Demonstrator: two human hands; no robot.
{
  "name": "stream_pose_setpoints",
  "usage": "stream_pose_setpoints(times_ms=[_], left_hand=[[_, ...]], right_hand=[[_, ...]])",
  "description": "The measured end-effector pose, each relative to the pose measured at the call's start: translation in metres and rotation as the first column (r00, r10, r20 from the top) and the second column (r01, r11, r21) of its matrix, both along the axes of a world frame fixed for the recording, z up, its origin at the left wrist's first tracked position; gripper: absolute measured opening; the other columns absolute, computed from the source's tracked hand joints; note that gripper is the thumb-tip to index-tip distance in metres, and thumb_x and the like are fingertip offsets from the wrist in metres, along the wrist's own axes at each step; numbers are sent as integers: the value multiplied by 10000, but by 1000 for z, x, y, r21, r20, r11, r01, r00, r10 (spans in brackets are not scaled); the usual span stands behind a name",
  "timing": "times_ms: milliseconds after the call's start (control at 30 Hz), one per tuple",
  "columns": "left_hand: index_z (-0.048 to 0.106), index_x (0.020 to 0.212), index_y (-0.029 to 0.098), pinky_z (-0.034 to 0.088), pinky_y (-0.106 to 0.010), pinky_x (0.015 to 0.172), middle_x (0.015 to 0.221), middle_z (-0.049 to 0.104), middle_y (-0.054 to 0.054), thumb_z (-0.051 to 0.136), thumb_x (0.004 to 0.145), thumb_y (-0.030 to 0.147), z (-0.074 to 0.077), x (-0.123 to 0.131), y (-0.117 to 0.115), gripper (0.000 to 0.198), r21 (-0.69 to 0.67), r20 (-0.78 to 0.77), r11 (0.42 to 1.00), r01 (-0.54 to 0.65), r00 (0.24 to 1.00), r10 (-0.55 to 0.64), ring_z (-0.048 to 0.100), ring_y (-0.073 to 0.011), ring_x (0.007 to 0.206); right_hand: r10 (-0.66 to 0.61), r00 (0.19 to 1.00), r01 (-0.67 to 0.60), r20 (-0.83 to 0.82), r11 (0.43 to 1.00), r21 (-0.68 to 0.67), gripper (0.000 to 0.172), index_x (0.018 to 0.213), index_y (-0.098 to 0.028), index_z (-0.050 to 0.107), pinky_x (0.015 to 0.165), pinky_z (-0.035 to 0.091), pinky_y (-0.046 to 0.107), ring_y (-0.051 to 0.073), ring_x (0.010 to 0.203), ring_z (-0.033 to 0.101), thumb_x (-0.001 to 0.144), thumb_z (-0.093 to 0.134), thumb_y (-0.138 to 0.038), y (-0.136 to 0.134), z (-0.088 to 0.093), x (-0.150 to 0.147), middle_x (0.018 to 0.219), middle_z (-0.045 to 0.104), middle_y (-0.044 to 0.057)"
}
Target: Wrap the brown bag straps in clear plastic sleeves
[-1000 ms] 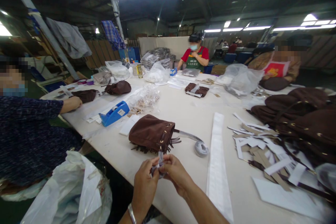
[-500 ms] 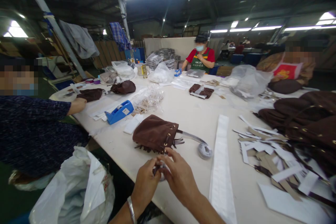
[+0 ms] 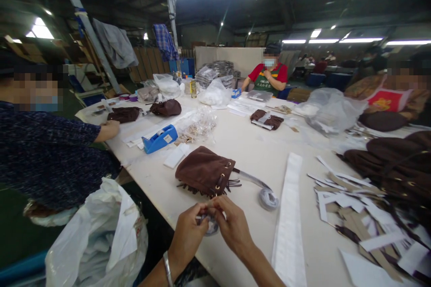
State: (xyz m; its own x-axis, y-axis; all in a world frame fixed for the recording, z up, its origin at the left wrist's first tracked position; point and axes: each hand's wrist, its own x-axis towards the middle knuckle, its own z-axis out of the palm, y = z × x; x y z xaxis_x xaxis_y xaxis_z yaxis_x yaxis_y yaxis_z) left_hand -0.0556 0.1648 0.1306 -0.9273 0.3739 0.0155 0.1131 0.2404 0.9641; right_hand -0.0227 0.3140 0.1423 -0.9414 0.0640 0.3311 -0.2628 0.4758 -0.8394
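Observation:
A brown drawstring pouch bag (image 3: 204, 168) with fringe and gold eyelets lies on its side, just beyond my hands. From its right runs a strap wrapped in greyish plastic, ending in a coil (image 3: 268, 199) on the table. At the table's front edge, my left hand (image 3: 189, 228) and my right hand (image 3: 232, 222) meet with fingers pinched together. Between them is a second, smaller plastic-wrapped strap coil (image 3: 212, 225), partly hidden by the fingers. A silver bracelet (image 3: 167, 268) circles my left wrist.
A blue tape dispenser (image 3: 160, 139) stands behind the bag. Right of my hands lie a long white strip (image 3: 290, 215), scattered paper and card strips (image 3: 357, 215) and piled brown bags (image 3: 400, 161). A white plastic sack (image 3: 97, 237) stands at left. Co-workers are around the table (image 3: 232, 131).
The view has swung slightly left, so the scene sits further right. My fingers have drawn closer together around the small strap coil. The co-worker's hand at left remains by a brown bag.

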Motion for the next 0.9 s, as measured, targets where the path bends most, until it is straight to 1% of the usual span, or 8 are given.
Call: stream_pose_setpoints(times_ms=[167,333,500,567,700,767,833,900], left_hand=[[675,1076,173,532,-268,772,993,712,-50,513,765,115,3,-2,-3,355,58,43,998,-9,999,7,663,-194,876],[695,988,162,512,-245,707,875,705,-35,523,780,143,8,0,-4,271,46,45,999,-25,999,23,651,-186,801],[704,904,161,487,-231,646,748,671,-4,519,787,152,1,2,-5,218,75,45,997,-29,999,25,623,-167,715],[702,862,166,494,-241,658,781,685,-14,534,780,157,-2,2,-5,188,84,35,995,-48,998,45,629,-176,735],[682,785,175,519,-272,720,863,702,-38,555,769,163,-5,-1,-2,128,97,17,990,-98,995,97,652,-201,815],[682,785,178,521,-286,741,856,700,-43,548,769,156,-4,-1,1,137,92,-6,991,-101,995,102,651,-205,822],[685,772,189,522,-303,739,841,699,-47,551,770,160,-2,-1,2,137,86,-31,991,-103,994,107,646,-210,809],[687,751,214,528,-325,719,851,700,-55,594,789,218,1,0,1,101,91,-19,990,-107,994,109,644,-224,807]], right_hand=[[63,998,-63,11,998,4,161,806,-210,574,733,419,234,156,832,575,870,487,-90,-1,-1,-1,887,591,17],[136,991,-137,16,980,147,236,899,-220,601,748,427,229,154,894,582,844,462,-39,-1,11,6,1058,575,38],[171,984,-178,51,951,253,233,919,-229,606,745,459,248,161,895,599,880,438,-72,-1,15,12,1104,566,51],[131,991,-135,30,965,226,223,949,-236,606,789,476,269,177,950,605,902,434,-102,-2,13,16,1139,565,63],[-41,999,44,-26,989,144,188,1019,-243,588,890,490,311,211,1070,582,928,441,-168,-6,8,29,1143,575,85],[-45,997,56,-60,981,187,254,1130,-249,564,903,506,322,219,1098,576,917,451,-169,-8,5,35,1152,584,92],[9,992,25,-126,962,271,370,1233,-266,536,882,537,328,221,1073,601,887,469,-154,-10,0,37,1158,606,93],[3,975,66,-221,950,305,388,1195,-327,586,812,579,339,223,960,655,852,495,-170,-13,-8,25,1065,659,69]])
